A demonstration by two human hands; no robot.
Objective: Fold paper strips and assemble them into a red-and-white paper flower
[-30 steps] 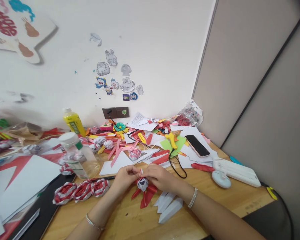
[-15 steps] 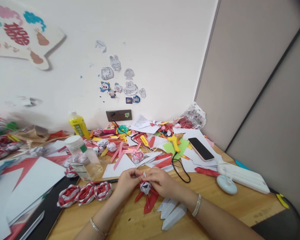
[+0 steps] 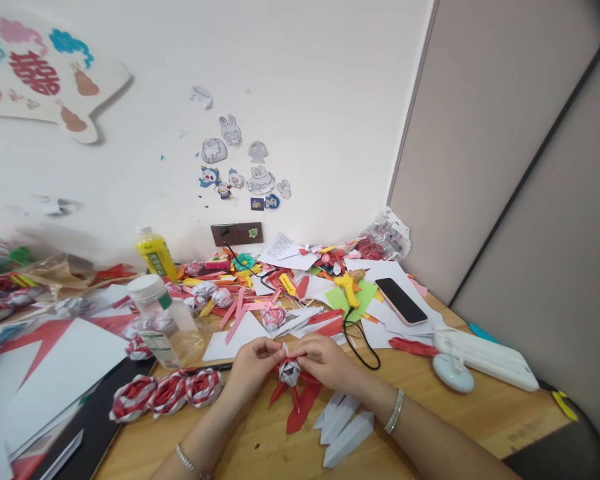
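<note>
Pinching the far edge of a small paper flower point(image 3: 289, 373), the left hand point(image 3: 257, 363) and right hand point(image 3: 325, 363) face each other from opposite sides, fingertips drawn narrow on the paper. The flower sits between them, low over the front of the worktop point(image 3: 245, 433), its pale rosette towards the wearer. From here, the exact fingertip contact is partly hidden. Red folded strips point(image 3: 303, 405) extend below the rosette. White folded strips point(image 3: 351, 437) lie fanned beneath the right forearm. Three red-and-white rosettes point(image 3: 169, 393) stand in a row beside the left forearm. Beyond the hands, a yellow glue gun point(image 3: 349, 290) rests on green paper point(image 3: 365, 297).
</note>
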